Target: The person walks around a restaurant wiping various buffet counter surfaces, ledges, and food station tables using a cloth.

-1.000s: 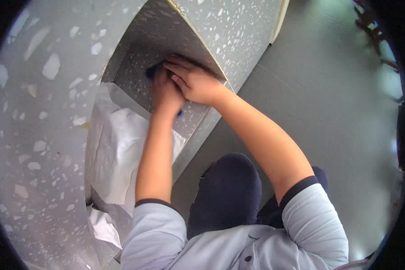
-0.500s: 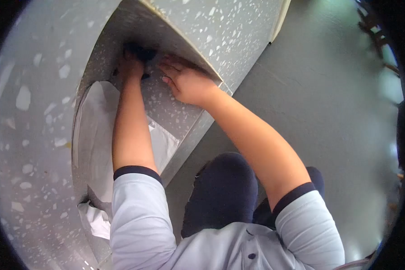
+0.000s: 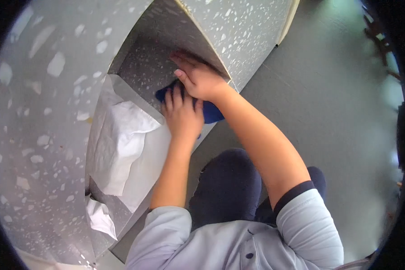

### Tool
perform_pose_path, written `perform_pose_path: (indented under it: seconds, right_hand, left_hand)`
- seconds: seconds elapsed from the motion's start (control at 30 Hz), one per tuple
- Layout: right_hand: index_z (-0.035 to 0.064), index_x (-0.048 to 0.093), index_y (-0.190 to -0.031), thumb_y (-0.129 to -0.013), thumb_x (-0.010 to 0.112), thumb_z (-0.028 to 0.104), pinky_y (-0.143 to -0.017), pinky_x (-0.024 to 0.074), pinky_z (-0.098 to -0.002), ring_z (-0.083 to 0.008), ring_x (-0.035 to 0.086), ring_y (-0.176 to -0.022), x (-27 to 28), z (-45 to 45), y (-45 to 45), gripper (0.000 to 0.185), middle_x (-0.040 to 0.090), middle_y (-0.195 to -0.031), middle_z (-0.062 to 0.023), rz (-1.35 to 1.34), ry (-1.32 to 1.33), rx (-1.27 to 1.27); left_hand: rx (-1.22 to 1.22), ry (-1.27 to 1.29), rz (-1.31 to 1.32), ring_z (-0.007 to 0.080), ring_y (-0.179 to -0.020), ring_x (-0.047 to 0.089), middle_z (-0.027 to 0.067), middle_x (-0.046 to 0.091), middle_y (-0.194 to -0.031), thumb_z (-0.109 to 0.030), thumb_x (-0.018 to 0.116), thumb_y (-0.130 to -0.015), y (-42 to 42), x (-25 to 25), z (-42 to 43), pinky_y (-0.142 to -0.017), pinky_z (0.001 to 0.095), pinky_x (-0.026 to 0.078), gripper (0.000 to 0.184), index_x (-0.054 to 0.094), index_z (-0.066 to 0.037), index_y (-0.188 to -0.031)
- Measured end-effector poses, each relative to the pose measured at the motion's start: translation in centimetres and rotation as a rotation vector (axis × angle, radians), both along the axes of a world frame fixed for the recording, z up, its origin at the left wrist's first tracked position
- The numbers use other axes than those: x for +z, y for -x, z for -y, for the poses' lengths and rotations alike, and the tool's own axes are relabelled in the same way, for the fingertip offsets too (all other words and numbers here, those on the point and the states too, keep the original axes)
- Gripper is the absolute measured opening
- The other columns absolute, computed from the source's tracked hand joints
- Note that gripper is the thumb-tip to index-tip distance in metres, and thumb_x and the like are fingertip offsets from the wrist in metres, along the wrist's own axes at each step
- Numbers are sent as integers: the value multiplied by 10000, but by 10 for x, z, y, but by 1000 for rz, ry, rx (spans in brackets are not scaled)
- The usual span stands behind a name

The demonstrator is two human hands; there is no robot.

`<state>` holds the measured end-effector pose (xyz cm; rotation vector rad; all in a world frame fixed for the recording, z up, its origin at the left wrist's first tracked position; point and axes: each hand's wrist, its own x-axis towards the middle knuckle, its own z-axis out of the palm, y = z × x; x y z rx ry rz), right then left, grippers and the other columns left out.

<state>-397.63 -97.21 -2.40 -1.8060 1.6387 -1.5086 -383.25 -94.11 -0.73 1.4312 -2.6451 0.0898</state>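
Observation:
Inside a speckled grey compartment of a counter, a dark blue cloth (image 3: 212, 113) lies bunched on the floor panel near its front edge, part of it hanging towards the edge. My left hand (image 3: 183, 114) presses down on the cloth, fingers bent over it. Just above and to the right, my right hand (image 3: 201, 82) has its fingers stretched out along the compartment's side wall, thumb apart, and nothing shows in it. Its wrist is by the side wall's front edge. The cloth partly passes beneath both hands.
Crumpled white sheets (image 3: 121, 144) lie in the compartment left of my forearm. A smaller white piece (image 3: 100, 217) is nearer the bottom. The speckled counter top (image 3: 45, 135) fills the left side. My knees (image 3: 227, 189) are over the grey floor (image 3: 328, 112).
My left hand has come out from the compartment's back towards the front edge, bringing the blue cloth with it. My right hand stays near the side wall. More of the white sheets shows.

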Motion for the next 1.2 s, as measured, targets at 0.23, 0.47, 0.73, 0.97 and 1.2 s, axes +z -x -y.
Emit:
perform_pose_path:
  seconds: [0.23, 0.47, 0.73, 0.97, 1.2]
  right_hand:
    - [16, 586, -1374, -1041, 467, 353, -1153, 377, -452, -426, 506, -1333, -3, -1, 4, 488, 547, -1439, -231, 10, 12, -9]
    - [-51, 558, -1371, -1048, 470, 270, -1178, 348, -432, -406, 486, -1364, -2, -4, 0, 463, 538, -1443, -244, -71, 45, -16]
    - [1, 611, -1324, -1024, 506, 284, -1155, 381, -448, -397, 502, -1351, 2, -8, 1, 426, 574, -1407, -225, -46, 73, -11]
    - [7, 677, -1138, -950, 616, 175, -1175, 365, -509, -364, 510, -1362, 3, -50, 4, 259, 637, -1299, -200, -143, 209, 41]
    - [-3, 677, -1106, -851, 676, -1, -743, 567, -402, -341, 700, -883, 49, -131, 18, 255, 691, -1080, -169, 59, 190, 188]
  left_hand:
    - [-133, -134, -56, 373, -1459, 335, 169, 444, -1528, -364, 538, -973, 28, -8, 60, -1171, 587, 269, 681, 348, -63, -1554]
    - [40, -73, -87, 367, -1429, 368, 161, 407, -1547, -408, 512, -993, -7, -24, 130, -1162, 572, 293, 596, 431, -138, -1517]
    - [72, -69, 41, 360, -1471, 294, 132, 339, -1603, -482, 496, -977, 26, -7, 57, -1168, 597, 264, 673, 377, -152, -1551]
    - [-59, 31, 73, 347, -1483, 278, 121, 369, -1588, -493, 498, -967, 27, -26, 43, -1161, 607, 265, 717, 342, -126, -1562]
    - [87, 113, -67, 382, -1374, 420, 135, 499, -1444, -536, 585, -940, 52, -12, 39, -1079, 641, 334, 587, 578, -115, -1350]
